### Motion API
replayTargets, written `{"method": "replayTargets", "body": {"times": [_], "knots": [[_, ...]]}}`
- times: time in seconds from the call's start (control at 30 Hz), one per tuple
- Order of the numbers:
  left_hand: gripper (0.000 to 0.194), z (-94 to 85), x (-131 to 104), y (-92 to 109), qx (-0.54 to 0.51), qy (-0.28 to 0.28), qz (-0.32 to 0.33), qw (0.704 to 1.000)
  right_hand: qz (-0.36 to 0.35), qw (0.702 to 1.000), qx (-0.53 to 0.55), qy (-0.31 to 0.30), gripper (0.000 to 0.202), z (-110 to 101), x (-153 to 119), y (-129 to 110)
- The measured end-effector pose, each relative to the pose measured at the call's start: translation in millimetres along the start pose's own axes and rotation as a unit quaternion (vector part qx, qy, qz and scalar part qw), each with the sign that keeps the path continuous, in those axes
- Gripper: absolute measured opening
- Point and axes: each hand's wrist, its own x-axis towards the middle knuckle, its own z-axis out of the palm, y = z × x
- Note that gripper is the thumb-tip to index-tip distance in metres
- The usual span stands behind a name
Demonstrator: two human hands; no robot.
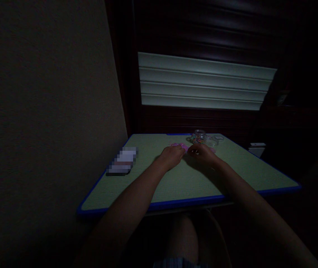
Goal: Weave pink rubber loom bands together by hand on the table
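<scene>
The pink pieces (pixel 180 145) were small and bright, a loose cluster toward the far side of the green tabletop (pixel 144 186), by the clear jar of multicolored rings (pixel 198 137). The left hand (pixel 172 155) lay over their near edge, its fingers bent close together and touching them (whether they pinched any was too dark to tell). The right hand (pixel 202 153) was just beside it, fingertips curled inward near the pink; how far they stood apart could not be made out.
</scene>
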Motion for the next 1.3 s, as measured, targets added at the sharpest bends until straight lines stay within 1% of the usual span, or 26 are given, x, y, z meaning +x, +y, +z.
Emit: {"method": "replayTargets", "body": {"times": [0.1, 0.3, 0.37, 0.5, 0.67, 0.77, 0.93, 1.17, 1.3], "knots": [[0.022, -0.6, 0.1, 0.2, 0.009, 0.007, -0.001, 1.0, -0.004, 1.0, 0.0, 0.011, 0.019, -0.7, 0.2, -0.2], [0.023, -6.8, -0.7, 2.8, 0.013, 0.0, -0.004, 1.0, -0.009, 0.998, -0.019, 0.057, 0.018, -3.8, -0.4, -2.2], [0.024, -7.1, -0.8, 3.2, 0.012, -0.004, -0.006, 1.0, 0.004, 0.999, -0.011, 0.046, 0.022, -3.5, -1.0, -2.7], [0.024, -7.4, -0.8, 3.7, 0.012, -0.01, -0.011, 1.0, 0.028, 1.0, 0.002, -0.008, 0.032, -1.3, -2.1, -3.3], [0.024, -7.7, -0.8, 4.3, 0.009, -0.014, -0.007, 1.0, 0.03, 0.999, -0.017, -0.033, 0.03, -0.4, -2.6, -2.6], [0.023, -5.1, -0.7, 3.4, 0.014, -0.019, -0.008, 1.0, 0.034, 0.998, -0.035, -0.038, 0.024, 0.7, -2.2, -0.5], [0.024, -1.1, -0.8, 1.6, 0.019, -0.022, -0.002, 1.0, 0.023, 0.998, -0.041, -0.028, 0.016, 1.8, -0.3, 2.9], [0.024, -0.2, -1.2, 1.3, 0.011, -0.015, 0.001, 1.0, 0.022, 0.998, -0.053, -0.023, 0.016, 0.8, 0.5, 2.0], [0.025, -0.4, -0.9, 1.2, 0.0, -0.021, 0.0, 1.0, 0.022, 0.998, -0.047, -0.018, 0.015, 1.2, 0.4, 1.8]]}}
